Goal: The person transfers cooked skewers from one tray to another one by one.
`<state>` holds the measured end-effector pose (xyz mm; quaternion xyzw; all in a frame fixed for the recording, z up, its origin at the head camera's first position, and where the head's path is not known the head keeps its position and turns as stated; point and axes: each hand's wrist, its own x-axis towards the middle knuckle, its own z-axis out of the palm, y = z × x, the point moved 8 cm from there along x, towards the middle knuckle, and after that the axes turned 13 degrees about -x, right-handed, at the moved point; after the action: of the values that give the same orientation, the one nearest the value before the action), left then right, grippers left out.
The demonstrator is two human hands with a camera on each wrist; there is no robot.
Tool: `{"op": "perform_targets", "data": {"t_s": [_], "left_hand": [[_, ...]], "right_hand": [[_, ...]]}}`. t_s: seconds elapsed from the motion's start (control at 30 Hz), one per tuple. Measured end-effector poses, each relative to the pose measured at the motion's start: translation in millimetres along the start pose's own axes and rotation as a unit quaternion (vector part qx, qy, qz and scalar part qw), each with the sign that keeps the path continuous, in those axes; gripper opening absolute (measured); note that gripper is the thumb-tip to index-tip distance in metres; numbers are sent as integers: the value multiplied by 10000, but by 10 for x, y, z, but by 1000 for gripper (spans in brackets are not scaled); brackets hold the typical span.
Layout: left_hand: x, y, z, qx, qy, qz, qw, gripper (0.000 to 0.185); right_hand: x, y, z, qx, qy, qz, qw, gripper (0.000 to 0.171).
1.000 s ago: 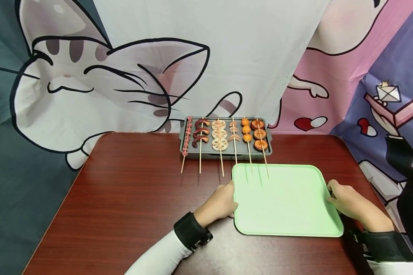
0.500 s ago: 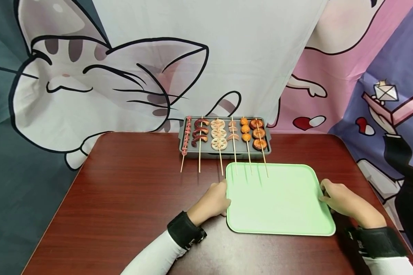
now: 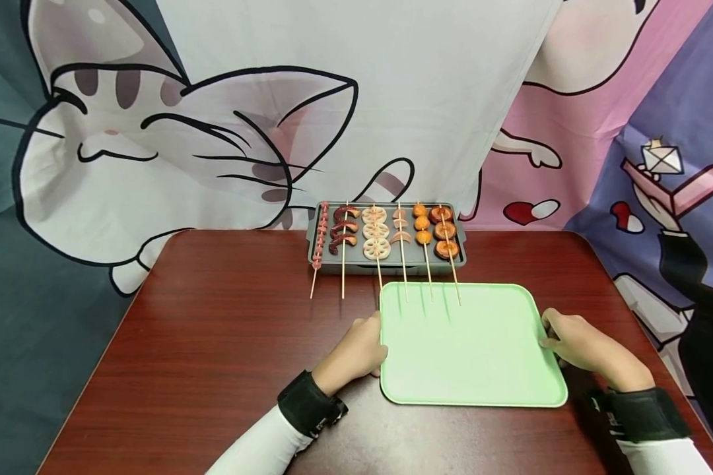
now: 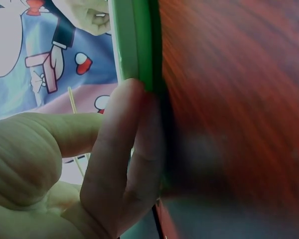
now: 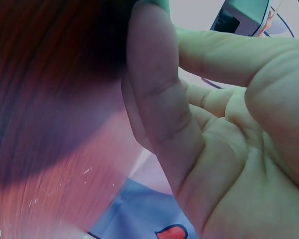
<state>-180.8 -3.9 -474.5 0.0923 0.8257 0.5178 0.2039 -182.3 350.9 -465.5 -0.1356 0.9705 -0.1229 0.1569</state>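
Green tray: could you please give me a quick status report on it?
Left hand and right hand grip green tray by its side edges. Tray flat on table. Skewer sticks overhang its far rim.

A dark red table [image 3: 214,343] carries a green tray [image 3: 469,343] and a grey grill pan [image 3: 386,264].

The flat green plastic tray [image 3: 469,349] lies on the dark red wooden table [image 3: 214,343], with the left hand [image 3: 356,348] at its left edge and the right hand [image 3: 576,343] at its right edge. Behind it sits the grey metal pan [image 3: 386,260] with wooden food skewers [image 3: 377,241] in it. Some stick ends reach over the tray's far edge.
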Motion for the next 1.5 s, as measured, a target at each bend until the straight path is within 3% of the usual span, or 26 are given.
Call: {"op": "perform_targets", "data": {"t_s": [0.1, 0.33, 1.03, 1.27, 1.5], "left_hand": [[-19, -17, -26, 35, -10, 27, 10000, 47], [-58, -34, -94, 208, 88, 71, 9997, 65], [-187, -110, -315, 286, 351, 231, 9987, 47], [-234, -148, -385, 313, 424, 162, 9985, 51], [-273, -203, -499, 430, 502, 206, 9976, 38]], "right_hand": [[19, -33, 15, 45, -68, -20, 10000, 21], [41, -121, 37, 179, -157, -4, 9997, 21], [109, -367, 105, 410, -326, -101, 9986, 19], [135, -448, 124, 487, -285, -80, 9984, 18], [183, -542, 148, 554, -262, -119, 9980, 19]]}}
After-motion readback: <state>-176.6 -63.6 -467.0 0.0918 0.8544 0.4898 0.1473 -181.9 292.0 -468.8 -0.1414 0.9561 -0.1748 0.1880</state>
